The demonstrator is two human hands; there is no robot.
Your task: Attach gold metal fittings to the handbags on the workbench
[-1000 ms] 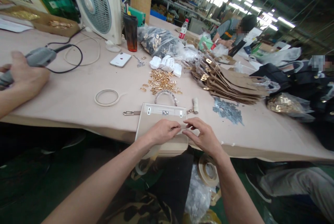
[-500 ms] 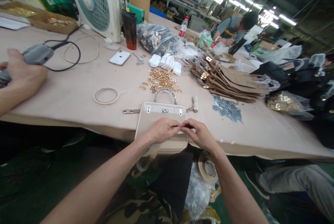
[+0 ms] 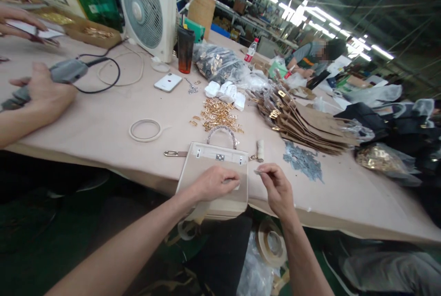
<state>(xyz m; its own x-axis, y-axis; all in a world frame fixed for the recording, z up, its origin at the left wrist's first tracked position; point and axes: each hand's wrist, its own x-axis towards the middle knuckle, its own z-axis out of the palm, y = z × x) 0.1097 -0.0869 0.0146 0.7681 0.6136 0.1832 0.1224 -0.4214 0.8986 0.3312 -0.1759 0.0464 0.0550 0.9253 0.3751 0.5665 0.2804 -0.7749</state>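
Observation:
A small beige handbag lies flat at the table's near edge, its clear handle pointing away from me. My left hand rests on the bag's front with fingers curled, pinching something small that I cannot make out. My right hand is just right of the bag, thumb and forefinger pinched on a tiny pale piece. A metal strap end sticks out at the bag's left, and a small cream tag lies at its right.
Gold buckles, a tape ring, a white phone, a dark tumbler and a fan sit beyond. Stacked brown pieces and grey bits lie right. Another person's hand grips a grey tool at left.
My hands, pinched together over the bag, have come apart; the right hand has moved off to the right with a small piece. The view has shifted slightly.

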